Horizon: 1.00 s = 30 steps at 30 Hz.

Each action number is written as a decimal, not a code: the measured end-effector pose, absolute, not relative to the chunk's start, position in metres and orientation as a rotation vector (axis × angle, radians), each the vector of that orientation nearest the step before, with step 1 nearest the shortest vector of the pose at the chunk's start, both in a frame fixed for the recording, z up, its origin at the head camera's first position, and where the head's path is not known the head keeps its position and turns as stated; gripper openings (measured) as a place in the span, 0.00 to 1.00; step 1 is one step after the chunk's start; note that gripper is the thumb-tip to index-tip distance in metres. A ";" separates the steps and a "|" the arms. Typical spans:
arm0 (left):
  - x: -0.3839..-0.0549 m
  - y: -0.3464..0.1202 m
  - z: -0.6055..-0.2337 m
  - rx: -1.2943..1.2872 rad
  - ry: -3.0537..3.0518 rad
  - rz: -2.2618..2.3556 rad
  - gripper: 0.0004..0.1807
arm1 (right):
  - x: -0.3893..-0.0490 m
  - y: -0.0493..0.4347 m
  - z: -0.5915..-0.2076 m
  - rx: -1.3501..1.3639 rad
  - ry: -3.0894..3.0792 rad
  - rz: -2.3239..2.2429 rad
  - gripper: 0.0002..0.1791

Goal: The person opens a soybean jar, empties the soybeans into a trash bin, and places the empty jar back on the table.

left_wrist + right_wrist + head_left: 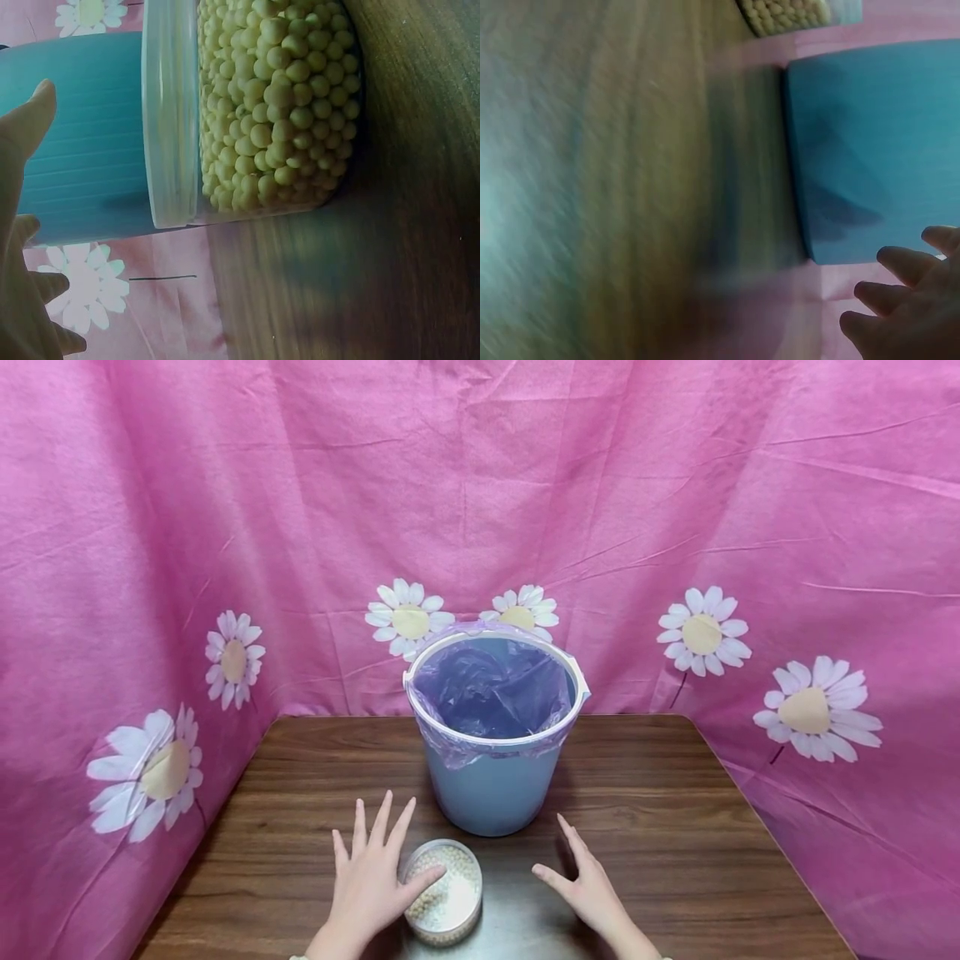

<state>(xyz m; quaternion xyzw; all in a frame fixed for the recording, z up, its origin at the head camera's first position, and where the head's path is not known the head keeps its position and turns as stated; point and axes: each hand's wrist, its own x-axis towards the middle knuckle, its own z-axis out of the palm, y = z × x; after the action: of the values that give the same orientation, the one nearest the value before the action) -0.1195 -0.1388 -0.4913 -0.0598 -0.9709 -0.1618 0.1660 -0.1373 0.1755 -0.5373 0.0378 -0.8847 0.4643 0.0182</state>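
Note:
A round clear jar (459, 906) with a translucent lid (171, 112) stands near the table's front edge. Pale yellow, round soybeans (274, 105) fill its lower part. My left hand (369, 877) hovers at the jar's left with fingers spread, its thumb overlapping the lid in the head view. To the right of the jar, my right hand (592, 889) is held with thumb and fingers apart and nothing between them. Behind both hands stands a blue bucket (491, 793) with a white rim, lined with a thin purple plastic bag (487, 693).
The dark wood-grain table (660, 810) carries the jar and the bucket. A pink cloth (480, 485) printed with white daisies hangs around its back and sides, close behind the bucket.

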 end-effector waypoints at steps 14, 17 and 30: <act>-0.114 -0.124 -0.501 -0.253 -2.766 -0.440 0.55 | -0.127 0.153 -0.554 0.207 -2.760 1.498 0.50; -0.113 -0.121 -0.504 -0.287 -2.772 -0.420 0.55 | -0.125 0.149 -0.557 0.231 -2.767 1.536 0.50; -0.108 -0.113 -0.512 -0.358 -2.783 -0.428 0.53 | -0.118 0.134 -0.563 0.425 -2.800 1.569 0.53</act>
<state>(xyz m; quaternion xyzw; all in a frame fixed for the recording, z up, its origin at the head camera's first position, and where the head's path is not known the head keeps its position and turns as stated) -0.1083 -0.1130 -0.5125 -0.1248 -0.9692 -0.1490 0.1510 -0.1179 0.1338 -0.5630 0.1313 -0.8637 0.4842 -0.0480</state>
